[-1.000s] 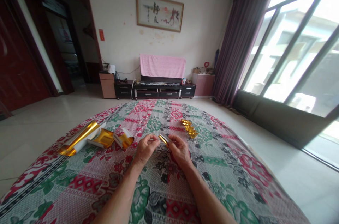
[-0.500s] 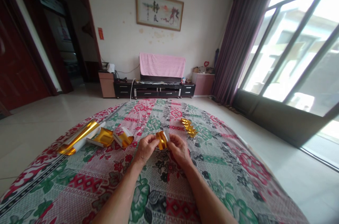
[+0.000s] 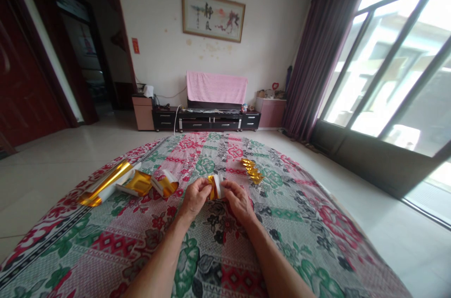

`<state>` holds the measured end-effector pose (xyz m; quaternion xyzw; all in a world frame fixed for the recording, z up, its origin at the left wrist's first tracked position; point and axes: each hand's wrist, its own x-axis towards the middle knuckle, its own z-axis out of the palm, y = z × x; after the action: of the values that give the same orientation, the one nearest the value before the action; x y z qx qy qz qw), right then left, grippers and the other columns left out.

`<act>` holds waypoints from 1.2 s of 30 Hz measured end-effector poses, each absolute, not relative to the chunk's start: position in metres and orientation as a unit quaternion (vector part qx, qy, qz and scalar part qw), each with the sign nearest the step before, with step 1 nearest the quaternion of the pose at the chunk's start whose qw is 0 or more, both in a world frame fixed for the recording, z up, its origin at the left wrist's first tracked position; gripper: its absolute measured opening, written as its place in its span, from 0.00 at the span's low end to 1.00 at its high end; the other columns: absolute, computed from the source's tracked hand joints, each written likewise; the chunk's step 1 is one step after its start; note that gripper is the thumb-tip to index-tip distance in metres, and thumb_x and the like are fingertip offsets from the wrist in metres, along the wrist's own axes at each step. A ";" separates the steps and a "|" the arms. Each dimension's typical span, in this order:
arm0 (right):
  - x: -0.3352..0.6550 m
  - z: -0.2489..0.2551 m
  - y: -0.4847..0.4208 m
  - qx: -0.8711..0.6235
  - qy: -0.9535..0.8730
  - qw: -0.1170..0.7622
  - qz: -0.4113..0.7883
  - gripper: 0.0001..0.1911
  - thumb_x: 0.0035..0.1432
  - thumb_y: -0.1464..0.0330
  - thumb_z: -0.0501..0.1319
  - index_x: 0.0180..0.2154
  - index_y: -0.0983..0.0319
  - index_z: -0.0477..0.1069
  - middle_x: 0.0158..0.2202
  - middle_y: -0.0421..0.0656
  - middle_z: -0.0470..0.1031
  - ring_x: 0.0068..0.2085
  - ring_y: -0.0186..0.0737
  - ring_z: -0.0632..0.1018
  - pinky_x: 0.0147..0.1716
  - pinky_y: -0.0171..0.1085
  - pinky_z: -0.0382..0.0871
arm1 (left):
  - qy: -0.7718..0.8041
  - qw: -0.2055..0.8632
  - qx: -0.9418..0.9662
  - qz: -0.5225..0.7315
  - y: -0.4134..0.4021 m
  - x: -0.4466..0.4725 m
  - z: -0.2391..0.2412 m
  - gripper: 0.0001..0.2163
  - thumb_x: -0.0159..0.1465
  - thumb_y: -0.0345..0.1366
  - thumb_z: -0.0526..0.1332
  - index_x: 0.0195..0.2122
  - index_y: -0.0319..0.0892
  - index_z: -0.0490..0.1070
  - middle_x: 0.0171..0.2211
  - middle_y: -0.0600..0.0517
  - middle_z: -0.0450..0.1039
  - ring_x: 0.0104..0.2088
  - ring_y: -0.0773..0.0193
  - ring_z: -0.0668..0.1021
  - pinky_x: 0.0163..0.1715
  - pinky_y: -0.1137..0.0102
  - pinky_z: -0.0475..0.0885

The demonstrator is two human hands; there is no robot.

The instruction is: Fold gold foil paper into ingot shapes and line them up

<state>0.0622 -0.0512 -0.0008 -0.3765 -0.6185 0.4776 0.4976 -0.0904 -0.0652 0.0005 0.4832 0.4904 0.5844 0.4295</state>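
A small piece of gold foil paper (image 3: pixel 217 187), white on its back, is held between my two hands just above the patterned cloth (image 3: pixel 282 241). My left hand (image 3: pixel 195 198) pinches its gold left side between thumb and fingers. At the right edge, where the white backing shows, my right hand (image 3: pixel 238 200) grips it the same way. To the right, beyond my right hand, lies a short row of folded gold foil pieces (image 3: pixel 251 171). Left of my hands rest curled gold foil sheets (image 3: pixel 139 184) and a longer gold foil roll (image 3: pixel 105 184).
The flowered cloth covers a large rounded surface in front of me. Past its far edge, a black low cabinet (image 3: pixel 211 122) stands against the wall, with a pink towel (image 3: pixel 216 87) draped above it. Glass doors (image 3: pixel 384 72) and a purple curtain (image 3: pixel 310 54) are at the right.
The gold foil paper between my hands has been turned or folded so that more of its white back shows on the right. Both hands have stayed nearly in place.
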 end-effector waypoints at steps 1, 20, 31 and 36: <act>0.062 -0.001 -0.051 -0.380 -0.615 0.502 0.474 0.13 0.51 0.64 0.55 0.37 0.63 0.70 0.27 0.40 0.72 0.26 0.33 0.70 0.25 0.31 0.66 | 0.484 0.439 0.479 0.586 -0.066 -0.090 0.002 0.11 0.51 0.40 0.60 0.32 0.39 0.67 0.24 0.54 0.74 0.23 0.66 0.75 0.23 0.74 0.68; 0.059 0.003 -0.053 -0.364 -0.611 0.495 0.498 0.15 0.44 0.65 0.62 0.36 0.62 0.68 0.22 0.36 0.70 0.22 0.30 0.67 0.22 0.29 0.61 | 0.447 0.468 0.503 0.573 -0.071 -0.082 0.011 0.09 0.52 0.33 0.57 0.34 0.40 0.71 0.26 0.55 0.73 0.23 0.69 0.71 0.23 0.76 0.65; 0.060 -0.007 -0.047 -0.366 -0.638 0.500 0.456 0.14 0.46 0.65 0.60 0.37 0.62 0.66 0.25 0.36 0.70 0.24 0.31 0.69 0.24 0.29 0.64 | 0.465 0.440 0.527 0.559 -0.069 -0.084 0.007 0.13 0.53 0.35 0.55 0.38 0.39 0.72 0.26 0.54 0.72 0.23 0.68 0.70 0.22 0.76 0.65; 0.061 -0.011 -0.046 -0.366 -0.645 0.504 0.443 0.15 0.48 0.65 0.59 0.39 0.62 0.66 0.26 0.37 0.70 0.24 0.31 0.69 0.24 0.30 0.64 | 0.454 0.449 0.524 0.565 -0.066 -0.083 0.004 0.13 0.55 0.36 0.55 0.40 0.39 0.70 0.24 0.54 0.70 0.23 0.68 0.70 0.23 0.76 0.65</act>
<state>0.0606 -0.0458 -0.0108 -0.3658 -0.6451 0.4430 0.5037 -0.0834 -0.0663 0.0037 0.5236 0.4536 0.5646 0.4486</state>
